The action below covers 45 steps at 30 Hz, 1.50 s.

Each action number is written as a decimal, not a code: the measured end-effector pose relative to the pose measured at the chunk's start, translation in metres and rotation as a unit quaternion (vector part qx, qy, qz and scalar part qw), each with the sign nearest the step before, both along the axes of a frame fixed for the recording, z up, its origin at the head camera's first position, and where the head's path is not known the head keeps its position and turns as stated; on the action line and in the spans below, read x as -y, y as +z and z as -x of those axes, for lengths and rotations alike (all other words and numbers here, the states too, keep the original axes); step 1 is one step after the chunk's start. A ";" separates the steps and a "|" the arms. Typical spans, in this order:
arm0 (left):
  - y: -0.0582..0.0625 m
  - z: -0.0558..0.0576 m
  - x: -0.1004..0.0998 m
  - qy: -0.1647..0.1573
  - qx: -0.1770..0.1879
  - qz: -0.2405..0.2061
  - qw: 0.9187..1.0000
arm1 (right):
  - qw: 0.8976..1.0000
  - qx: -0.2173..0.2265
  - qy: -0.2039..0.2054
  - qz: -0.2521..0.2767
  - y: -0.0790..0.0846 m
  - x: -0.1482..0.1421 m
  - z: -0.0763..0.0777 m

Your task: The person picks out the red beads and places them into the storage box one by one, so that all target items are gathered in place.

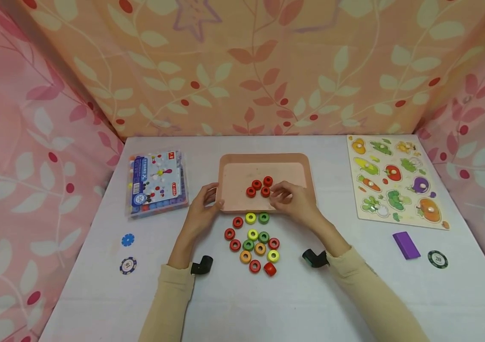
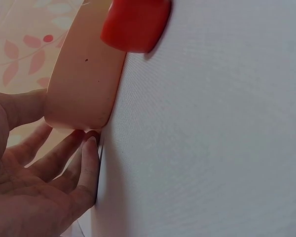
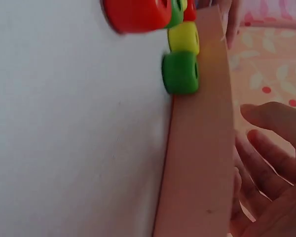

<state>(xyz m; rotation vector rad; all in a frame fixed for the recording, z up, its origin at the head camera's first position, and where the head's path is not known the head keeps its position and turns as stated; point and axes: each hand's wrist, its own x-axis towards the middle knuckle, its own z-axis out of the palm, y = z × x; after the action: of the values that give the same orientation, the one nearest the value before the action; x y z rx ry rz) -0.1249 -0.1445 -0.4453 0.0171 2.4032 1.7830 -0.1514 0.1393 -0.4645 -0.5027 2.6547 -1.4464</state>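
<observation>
A pink-tan tray [image 1: 264,158] stands in the middle, with several red ring beads [image 1: 251,195] grouped on its floor. My left hand [image 1: 201,209] grips the tray's near left corner, thumb by the rim. In the left wrist view, the fingers of that hand [image 2: 49,177] bend along the outside of the wall. Over the tray's right part is my right hand [image 1: 295,203], beside the red beads. The right wrist view shows its thumb and fingers [image 3: 271,123] apart, with no bead visible between them. Loose red, yellow, green and orange beads [image 1: 260,253] lie before the tray.
At the left stands a clear box of colored pieces [image 1: 157,180], with a blue disc [image 1: 127,240] and a poker chip [image 1: 128,266] nearer. On the right are a vegetable puzzle board [image 1: 370,190], a purple block [image 1: 406,245] and another chip [image 1: 437,259].
</observation>
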 end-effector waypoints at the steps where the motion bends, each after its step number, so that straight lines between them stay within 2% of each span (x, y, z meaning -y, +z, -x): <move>1: 0.000 0.000 0.000 0.000 0.000 0.001 1.000 | 1.000 -0.007 0.007 -0.002 0.002 0.000 -0.004; 7: -0.001 0.002 0.000 0.000 0.005 0.003 1.000 | 0.998 -0.041 0.041 0.007 0.010 -0.002 -0.029; 12: -0.023 0.010 0.004 0.006 0.002 -0.001 1.000 | 0.998 -0.021 0.063 0.013 0.007 -0.009 -0.043; 15: -0.036 0.012 0.006 0.009 -0.003 0.007 1.000 | 0.995 0.009 0.099 -0.005 0.001 -0.014 -0.049; 17: -0.039 0.013 0.007 0.011 -0.008 0.014 1.000 | 0.992 0.023 0.124 -0.018 -0.004 -0.016 -0.052; 21: -0.042 0.013 0.008 0.013 -0.014 0.019 1.000 | 0.985 0.039 0.158 -0.050 -0.013 -0.018 -0.058; 24: -0.041 0.012 0.008 0.016 -0.013 0.018 1.000 | 0.983 0.037 0.166 -0.063 -0.016 -0.017 -0.061; 34: -0.042 0.014 0.008 0.010 -0.019 0.005 1.000 | 0.986 0.035 0.152 -0.063 -0.014 -0.017 -0.062; 36: -0.039 0.013 0.008 0.009 -0.014 -0.001 1.000 | 0.987 0.031 0.145 -0.056 -0.013 -0.017 -0.060; 42: -0.006 0.003 0.002 0.002 0.001 0.002 1.000 | 0.993 0.003 0.115 -0.021 -0.005 -0.015 -0.052; 45: -0.002 0.000 0.001 0.000 -0.002 0.003 1.000 | 0.996 -0.023 0.090 0.002 -0.002 -0.012 -0.046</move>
<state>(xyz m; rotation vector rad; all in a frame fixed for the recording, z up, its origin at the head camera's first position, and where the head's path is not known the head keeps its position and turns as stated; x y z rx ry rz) -0.1254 -0.1456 -0.4473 0.0200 2.4103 1.7780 -0.1051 0.1509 -0.4665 -0.7618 2.5638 -1.4036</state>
